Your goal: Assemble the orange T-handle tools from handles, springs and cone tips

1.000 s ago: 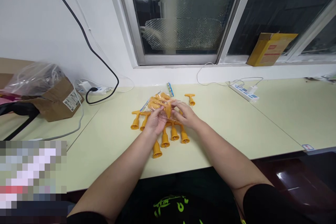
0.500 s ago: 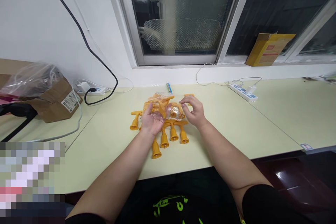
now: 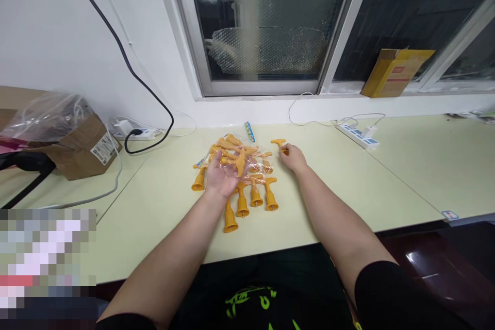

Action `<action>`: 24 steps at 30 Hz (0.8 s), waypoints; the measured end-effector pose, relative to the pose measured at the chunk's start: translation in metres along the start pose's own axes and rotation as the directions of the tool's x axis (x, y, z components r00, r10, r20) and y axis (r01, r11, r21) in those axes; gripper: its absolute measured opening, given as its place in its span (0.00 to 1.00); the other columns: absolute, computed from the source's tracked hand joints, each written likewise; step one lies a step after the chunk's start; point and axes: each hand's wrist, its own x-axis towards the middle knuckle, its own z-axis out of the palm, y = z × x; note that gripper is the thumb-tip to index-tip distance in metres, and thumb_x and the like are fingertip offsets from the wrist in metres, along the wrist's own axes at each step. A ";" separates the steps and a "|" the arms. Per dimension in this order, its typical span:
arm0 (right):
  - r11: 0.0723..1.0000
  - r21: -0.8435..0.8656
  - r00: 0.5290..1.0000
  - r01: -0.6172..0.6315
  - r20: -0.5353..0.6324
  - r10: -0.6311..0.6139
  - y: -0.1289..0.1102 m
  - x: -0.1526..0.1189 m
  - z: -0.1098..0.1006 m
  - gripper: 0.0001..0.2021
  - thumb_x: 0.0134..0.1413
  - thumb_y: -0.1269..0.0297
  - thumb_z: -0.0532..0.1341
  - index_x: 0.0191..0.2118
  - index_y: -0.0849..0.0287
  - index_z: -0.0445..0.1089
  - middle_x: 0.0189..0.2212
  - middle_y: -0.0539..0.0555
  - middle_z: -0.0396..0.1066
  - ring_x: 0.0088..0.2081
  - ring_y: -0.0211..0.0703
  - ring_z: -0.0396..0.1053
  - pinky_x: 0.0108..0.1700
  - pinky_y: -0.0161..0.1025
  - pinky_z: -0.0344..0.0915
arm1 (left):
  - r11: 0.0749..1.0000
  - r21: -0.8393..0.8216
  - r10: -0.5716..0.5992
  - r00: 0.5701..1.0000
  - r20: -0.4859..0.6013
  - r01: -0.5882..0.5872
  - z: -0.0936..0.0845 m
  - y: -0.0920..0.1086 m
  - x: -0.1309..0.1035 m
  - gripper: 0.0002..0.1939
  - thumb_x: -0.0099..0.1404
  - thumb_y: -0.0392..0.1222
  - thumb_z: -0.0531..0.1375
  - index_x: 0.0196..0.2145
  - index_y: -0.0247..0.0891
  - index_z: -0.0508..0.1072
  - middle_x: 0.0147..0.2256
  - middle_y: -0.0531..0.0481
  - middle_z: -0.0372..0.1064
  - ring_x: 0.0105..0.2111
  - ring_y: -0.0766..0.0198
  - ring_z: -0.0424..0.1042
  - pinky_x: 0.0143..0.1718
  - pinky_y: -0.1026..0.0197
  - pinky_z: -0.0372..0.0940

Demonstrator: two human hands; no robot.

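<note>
My left hand (image 3: 221,179) supports a clear plastic bag (image 3: 251,153) from below, thumb over its side. Inside it lie several yellow corkscrews (image 3: 240,161) with T-shaped handles and bell-shaped bodies. Out to the right, my right hand (image 3: 294,158) has its fingers closed around the body of a single yellow corkscrew (image 3: 278,142), whose handle points away from me. Loose on the table in front of the bag are several more, among them one nearest me (image 3: 231,220) and one at the right (image 3: 271,201). The bag partly covers others.
Behind the bag lies a small colourful strip (image 3: 249,131). Power strips with cables sit at the right (image 3: 358,135) and the left (image 3: 143,134). An open cardboard box (image 3: 83,147) stands on the left of the pale table (image 3: 162,227). A yellow carton (image 3: 396,73) leans at the window.
My right hand has moved right, away from the bag, and closed on the separate corkscrew. The bag in my left hand has tilted and shifted slightly, its contents showing more.
</note>
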 end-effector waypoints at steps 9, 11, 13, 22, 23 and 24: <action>0.951 0.141 0.959 -0.277 -0.026 0.283 0.002 -0.006 -0.026 0.10 0.51 0.59 0.65 0.32 0.54 0.63 0.34 0.57 0.76 0.37 0.50 0.73 0.37 0.42 0.64 | 0.999 0.033 -0.016 0.998 -0.068 0.019 -0.009 -0.002 0.006 0.17 0.68 0.48 0.59 0.50 0.37 0.74 0.47 0.37 0.79 0.51 0.43 0.78 0.51 0.40 0.75; 0.855 0.439 0.950 -0.277 -0.008 0.312 0.000 -0.009 -0.030 0.12 0.50 0.61 0.64 0.38 0.53 0.62 0.33 0.53 0.77 0.33 0.45 0.73 0.34 0.39 0.65 | 0.999 0.032 -0.005 0.996 -0.086 0.008 -0.010 -0.002 0.008 0.16 0.68 0.47 0.58 0.49 0.37 0.74 0.47 0.38 0.79 0.50 0.46 0.79 0.50 0.43 0.75; 0.666 0.709 0.953 -0.233 0.031 0.301 -0.005 -0.011 -0.035 0.19 0.47 0.63 0.65 0.45 0.52 0.59 0.32 0.50 0.78 0.30 0.42 0.72 0.31 0.36 0.65 | 1.000 0.028 -0.004 0.994 -0.109 0.007 -0.011 -0.001 0.008 0.17 0.68 0.48 0.58 0.49 0.37 0.74 0.46 0.38 0.79 0.48 0.48 0.80 0.48 0.46 0.76; 0.192 0.967 0.960 -0.168 0.205 -0.192 -0.036 -0.042 -0.067 0.19 0.45 0.63 0.69 0.44 0.51 0.67 0.30 0.47 0.76 0.25 0.36 0.69 0.30 0.34 0.71 | 0.998 0.009 0.064 0.992 -0.106 -0.063 -0.009 -0.003 0.008 0.14 0.68 0.45 0.59 0.49 0.38 0.75 0.47 0.41 0.78 0.47 0.51 0.80 0.49 0.49 0.76; 0.214 0.961 0.942 -0.175 0.227 -0.246 -0.039 -0.046 -0.069 0.17 0.46 0.61 0.69 0.43 0.51 0.67 0.31 0.47 0.76 0.26 0.36 0.70 0.32 0.35 0.72 | 0.997 0.008 0.073 0.992 -0.101 -0.073 -0.009 -0.003 0.008 0.14 0.69 0.45 0.59 0.48 0.38 0.76 0.47 0.41 0.78 0.46 0.52 0.80 0.49 0.50 0.76; 0.230 0.957 0.928 -0.179 0.242 -0.284 -0.043 -0.050 -0.069 0.16 0.47 0.60 0.70 0.42 0.51 0.68 0.32 0.48 0.77 0.28 0.37 0.71 0.34 0.37 0.74 | 0.997 0.010 0.079 0.992 -0.094 -0.078 -0.009 -0.003 0.008 0.15 0.69 0.45 0.58 0.48 0.37 0.76 0.47 0.41 0.78 0.46 0.52 0.80 0.48 0.50 0.76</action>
